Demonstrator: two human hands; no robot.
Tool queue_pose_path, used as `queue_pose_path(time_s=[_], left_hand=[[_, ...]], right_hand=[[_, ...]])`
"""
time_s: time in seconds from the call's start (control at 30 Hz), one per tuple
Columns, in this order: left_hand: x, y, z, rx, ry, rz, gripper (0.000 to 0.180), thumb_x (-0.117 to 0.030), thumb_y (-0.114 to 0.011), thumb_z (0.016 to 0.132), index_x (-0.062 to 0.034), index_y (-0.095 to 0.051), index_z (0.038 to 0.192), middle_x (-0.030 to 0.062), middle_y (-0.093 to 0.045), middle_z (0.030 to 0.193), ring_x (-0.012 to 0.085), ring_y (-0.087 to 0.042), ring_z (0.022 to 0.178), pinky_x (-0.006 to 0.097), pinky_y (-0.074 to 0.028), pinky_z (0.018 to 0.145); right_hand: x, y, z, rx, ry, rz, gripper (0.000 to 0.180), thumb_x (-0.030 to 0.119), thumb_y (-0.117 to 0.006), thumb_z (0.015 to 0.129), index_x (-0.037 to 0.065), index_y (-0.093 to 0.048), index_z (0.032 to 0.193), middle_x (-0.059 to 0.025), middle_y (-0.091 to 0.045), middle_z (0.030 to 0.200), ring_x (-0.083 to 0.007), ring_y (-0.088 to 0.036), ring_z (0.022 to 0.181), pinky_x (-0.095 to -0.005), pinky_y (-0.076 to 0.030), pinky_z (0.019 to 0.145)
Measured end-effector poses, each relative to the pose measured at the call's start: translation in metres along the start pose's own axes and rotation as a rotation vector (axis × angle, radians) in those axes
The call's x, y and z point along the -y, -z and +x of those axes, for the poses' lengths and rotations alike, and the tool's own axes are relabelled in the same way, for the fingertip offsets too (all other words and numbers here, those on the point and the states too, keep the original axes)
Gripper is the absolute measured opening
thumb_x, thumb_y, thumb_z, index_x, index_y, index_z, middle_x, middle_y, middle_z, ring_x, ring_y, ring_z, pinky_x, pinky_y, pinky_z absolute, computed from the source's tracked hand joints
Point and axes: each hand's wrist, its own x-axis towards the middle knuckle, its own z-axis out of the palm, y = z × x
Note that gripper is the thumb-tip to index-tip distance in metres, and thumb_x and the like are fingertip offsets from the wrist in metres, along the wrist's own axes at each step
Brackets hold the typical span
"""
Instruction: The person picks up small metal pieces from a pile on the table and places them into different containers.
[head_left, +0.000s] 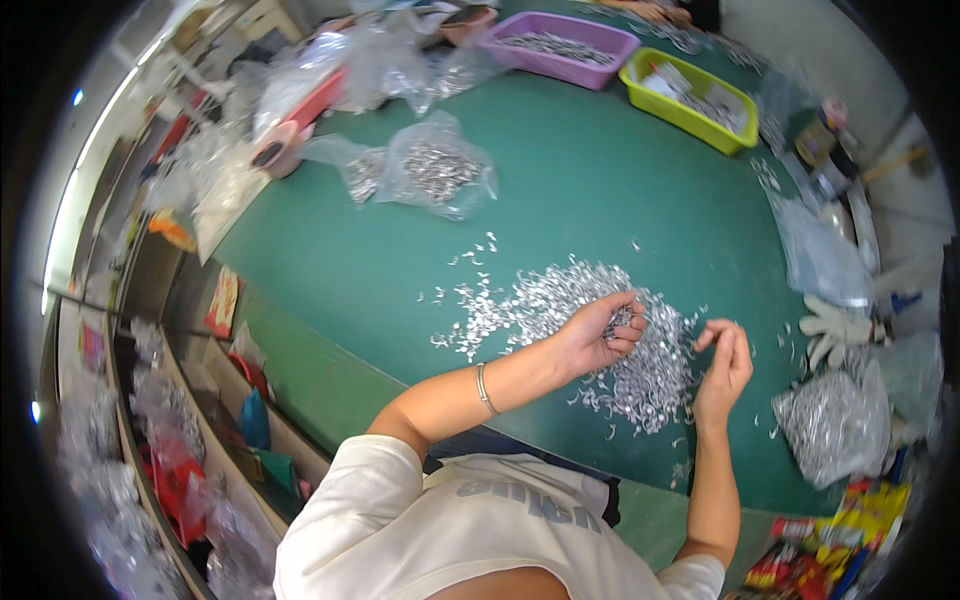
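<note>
A wide pile of small, curved, silvery metal pieces (570, 290) is heaped on the green tabletop. Over the middle of it, my left hand (597, 335) is turned palm up, fingers curled around a handful of the same silver pieces (621, 319). My right hand (724, 372) is just off the pile's right side, its fingers bent in and thumb close to them. Whatever may be between those fingertips is too small to make out. Loose pieces (482, 310) are scattered to the left of the heap.
Clear bags of metal pieces (437, 172) lie beyond the pile. A purple basin (620, 45) and a yellow-green basin (685, 122) stand at the far side. At right are a full plastic bag (835, 425) and a white glove (828, 328). Another person's hand (655, 12) shows at the far edge.
</note>
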Motion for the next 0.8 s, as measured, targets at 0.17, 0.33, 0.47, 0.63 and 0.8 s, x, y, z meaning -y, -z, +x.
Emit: queue_pose_path(time_s=[0.17,0.33,0.47,0.63,0.8], left_hand=[[-0.055,-0.036,-0.034,-0.368,-0.481,-0.197,0.022,-0.022,-0.042,0.094,0.0000,-0.046,0.097,0.0099,-0.049,0.088,0.0191,-0.052,0.073,0.031,-0.052,0.067],[-0.172,-0.026,-0.066,-0.444,-1.124,-0.140,0.030,-0.025,-0.041,0.091,0.0007,-0.043,0.107,0.0188,-0.048,0.111,0.0316,-0.051,0.098,0.052,-0.041,0.093],[-0.227,-0.013,-0.084,-0.347,-1.208,0.159,0.027,-0.019,-0.046,0.083,-0.0036,-0.048,0.105,0.0166,-0.050,0.114,0.0313,-0.048,0.104,0.053,-0.028,0.100],[-0.156,-0.015,-0.072,-0.590,-1.190,0.618,0.047,-0.009,-0.052,0.084,0.0038,-0.040,0.128,0.0196,-0.047,0.126,0.0301,-0.041,0.122,0.046,-0.033,0.101],[-0.055,-0.023,-0.063,-0.298,-0.839,1.600,0.025,-0.007,-0.053,0.088,-0.0012,-0.060,0.111,0.0084,-0.061,0.109,0.0181,-0.057,0.104,0.029,-0.046,0.087]], right_hand=[[-0.001,0.002,-0.006,0.062,-0.047,0.052,0.024,0.015,-0.042,0.096,-0.002,-0.056,0.087,-0.0029,-0.049,0.072,-0.0085,-0.045,0.065,-0.0223,-0.037,0.062],[-0.002,-0.001,-0.008,0.119,-0.069,0.045,0.023,0.015,-0.044,0.096,-0.001,-0.057,0.086,-0.0020,-0.049,0.070,-0.0080,-0.045,0.064,-0.0218,-0.037,0.060],[-0.012,0.006,0.001,0.102,-0.030,-0.023,0.023,0.015,-0.045,0.095,-0.002,-0.058,0.087,-0.0013,-0.050,0.069,-0.0076,-0.044,0.063,-0.0217,-0.036,0.059],[-0.003,0.041,0.010,0.172,-0.071,-0.177,0.019,0.013,-0.051,0.091,-0.003,-0.061,0.090,-0.0040,-0.056,0.071,-0.0089,-0.047,0.062,-0.0237,-0.038,0.058],[0.023,0.066,-0.032,0.420,0.039,-0.720,0.025,0.010,-0.066,0.075,0.000,-0.061,0.097,-0.0124,-0.059,0.094,-0.0279,-0.053,0.092,-0.0340,-0.042,0.080]])
